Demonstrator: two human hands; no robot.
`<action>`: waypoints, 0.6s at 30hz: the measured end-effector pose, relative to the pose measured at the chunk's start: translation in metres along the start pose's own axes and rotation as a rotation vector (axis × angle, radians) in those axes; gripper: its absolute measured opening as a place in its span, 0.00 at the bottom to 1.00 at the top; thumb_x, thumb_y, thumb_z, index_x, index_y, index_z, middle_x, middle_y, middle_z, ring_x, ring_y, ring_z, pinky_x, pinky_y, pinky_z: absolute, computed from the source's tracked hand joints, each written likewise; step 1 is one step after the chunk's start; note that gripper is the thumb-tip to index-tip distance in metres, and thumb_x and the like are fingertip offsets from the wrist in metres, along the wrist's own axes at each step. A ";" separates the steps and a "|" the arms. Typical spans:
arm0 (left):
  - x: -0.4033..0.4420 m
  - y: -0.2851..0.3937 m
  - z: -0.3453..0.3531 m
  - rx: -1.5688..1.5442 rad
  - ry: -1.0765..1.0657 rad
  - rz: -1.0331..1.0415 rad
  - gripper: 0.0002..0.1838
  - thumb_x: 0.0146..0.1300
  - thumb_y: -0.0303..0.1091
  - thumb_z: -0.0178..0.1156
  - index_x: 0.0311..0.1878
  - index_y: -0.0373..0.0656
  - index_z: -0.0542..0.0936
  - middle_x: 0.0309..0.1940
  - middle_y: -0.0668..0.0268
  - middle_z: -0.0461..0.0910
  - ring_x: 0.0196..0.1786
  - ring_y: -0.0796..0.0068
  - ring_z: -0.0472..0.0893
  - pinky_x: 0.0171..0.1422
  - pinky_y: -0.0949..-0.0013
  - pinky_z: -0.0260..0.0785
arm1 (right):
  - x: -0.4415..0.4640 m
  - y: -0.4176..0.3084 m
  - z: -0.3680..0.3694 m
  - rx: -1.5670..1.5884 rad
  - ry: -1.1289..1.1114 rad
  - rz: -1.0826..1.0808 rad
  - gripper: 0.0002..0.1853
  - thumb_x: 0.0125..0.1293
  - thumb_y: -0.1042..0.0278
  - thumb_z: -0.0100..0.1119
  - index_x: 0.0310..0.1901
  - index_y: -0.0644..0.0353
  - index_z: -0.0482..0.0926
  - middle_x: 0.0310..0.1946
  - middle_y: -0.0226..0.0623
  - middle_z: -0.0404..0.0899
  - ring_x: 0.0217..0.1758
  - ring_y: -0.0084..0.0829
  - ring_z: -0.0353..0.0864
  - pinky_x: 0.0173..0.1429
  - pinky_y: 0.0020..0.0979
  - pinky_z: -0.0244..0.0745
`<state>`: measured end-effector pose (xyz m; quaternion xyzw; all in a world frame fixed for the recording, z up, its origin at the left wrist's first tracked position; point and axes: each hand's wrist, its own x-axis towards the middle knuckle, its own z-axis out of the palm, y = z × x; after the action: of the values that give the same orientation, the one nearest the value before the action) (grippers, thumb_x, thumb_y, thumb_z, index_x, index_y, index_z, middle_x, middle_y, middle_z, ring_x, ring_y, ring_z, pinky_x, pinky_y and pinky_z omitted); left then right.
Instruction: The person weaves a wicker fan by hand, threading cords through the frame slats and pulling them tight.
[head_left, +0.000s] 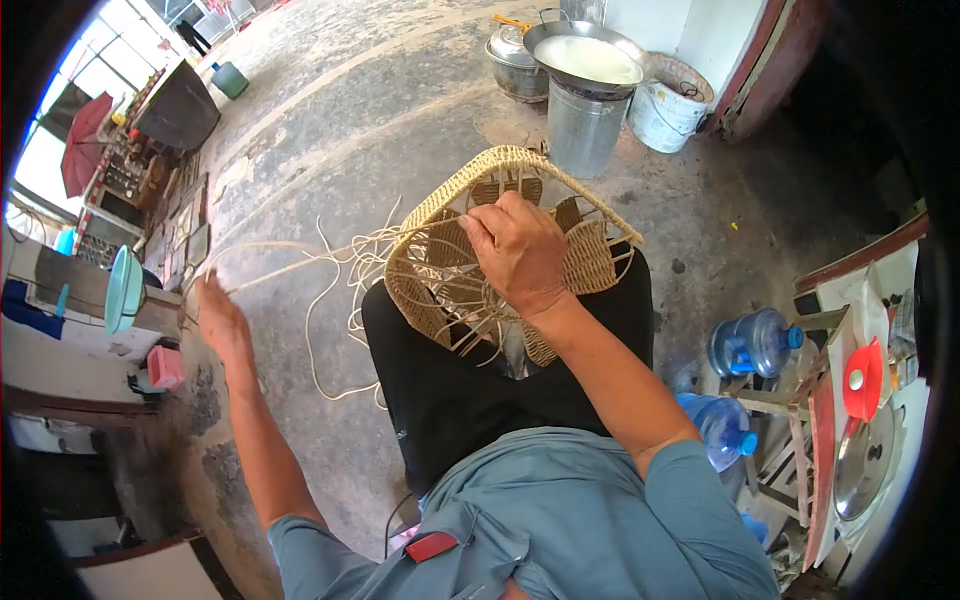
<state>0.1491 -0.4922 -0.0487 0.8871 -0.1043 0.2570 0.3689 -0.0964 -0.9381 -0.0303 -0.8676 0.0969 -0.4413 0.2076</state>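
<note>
A partly woven straw-coloured basket (585,262) rests on my lap between my knees, its braided rim facing away from me and its ribs showing. My right hand (520,250) is closed in a fist over the basket's opening, with a strand of cord at the thumb. Out to the left, my left hand (222,318) is raised with its fingers closed on the long pale cord (290,262), which stretches back to the basket. More loose cord (345,300) hangs in loops off the basket's left side. What lies inside my right fist is hidden.
Ahead, a wok (590,60) of whitish contents sits on a metal cylinder (588,130), beside a pot (515,70) and a white bucket (672,105). Large water bottles (750,343) and a wooden stand (790,440) are at right. A teal basin (122,290) is at left.
</note>
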 end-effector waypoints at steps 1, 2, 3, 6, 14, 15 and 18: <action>0.008 -0.035 -0.011 -0.086 0.015 0.013 0.20 0.88 0.38 0.49 0.72 0.43 0.81 0.59 0.50 0.88 0.58 0.52 0.88 0.63 0.51 0.78 | 0.001 0.000 0.001 0.003 0.009 -0.004 0.08 0.65 0.61 0.80 0.37 0.53 0.89 0.35 0.32 0.80 0.36 0.41 0.86 0.44 0.44 0.80; 0.013 -0.057 -0.020 -0.101 0.023 0.048 0.21 0.89 0.40 0.49 0.72 0.41 0.81 0.63 0.50 0.88 0.62 0.51 0.88 0.67 0.49 0.79 | 0.001 0.000 0.003 0.007 0.019 0.006 0.08 0.65 0.62 0.79 0.35 0.53 0.88 0.34 0.33 0.80 0.36 0.42 0.86 0.43 0.44 0.80; -0.004 0.003 -0.037 0.572 0.100 0.031 0.21 0.88 0.39 0.49 0.72 0.40 0.82 0.63 0.51 0.88 0.61 0.49 0.88 0.67 0.50 0.79 | 0.001 0.000 0.006 0.011 0.027 0.015 0.09 0.65 0.62 0.79 0.34 0.53 0.87 0.34 0.33 0.79 0.36 0.42 0.85 0.43 0.44 0.80; -0.021 0.061 -0.040 0.801 -0.240 -0.145 0.19 0.85 0.32 0.52 0.70 0.38 0.83 0.61 0.57 0.89 0.59 0.55 0.89 0.63 0.56 0.81 | 0.001 -0.001 0.012 0.002 0.050 0.025 0.10 0.64 0.64 0.78 0.31 0.54 0.83 0.32 0.34 0.79 0.35 0.42 0.85 0.42 0.44 0.79; -0.162 0.309 0.105 -0.533 -0.416 0.143 0.20 0.80 0.21 0.56 0.72 0.34 0.81 0.64 0.44 0.86 0.64 0.45 0.88 0.70 0.52 0.79 | 0.005 -0.004 0.006 0.020 0.036 0.022 0.11 0.66 0.64 0.75 0.30 0.53 0.82 0.31 0.34 0.78 0.34 0.45 0.85 0.41 0.47 0.78; -0.163 0.314 0.121 -0.504 -0.367 0.204 0.20 0.80 0.21 0.55 0.72 0.33 0.81 0.64 0.43 0.86 0.65 0.43 0.87 0.71 0.51 0.78 | 0.004 -0.003 0.005 0.016 0.022 0.033 0.11 0.66 0.63 0.75 0.30 0.53 0.82 0.31 0.34 0.78 0.34 0.46 0.85 0.41 0.47 0.78; -0.161 0.317 0.137 -0.573 -0.385 0.171 0.20 0.80 0.21 0.54 0.72 0.31 0.80 0.63 0.43 0.86 0.66 0.42 0.87 0.72 0.50 0.77 | 0.004 -0.001 0.003 0.021 0.007 0.046 0.11 0.67 0.63 0.75 0.31 0.53 0.82 0.31 0.35 0.78 0.34 0.47 0.85 0.41 0.47 0.78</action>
<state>-0.0544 -0.8137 -0.0253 0.7679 -0.3136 0.0754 0.5534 -0.0912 -0.9379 -0.0286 -0.8614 0.1130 -0.4406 0.2262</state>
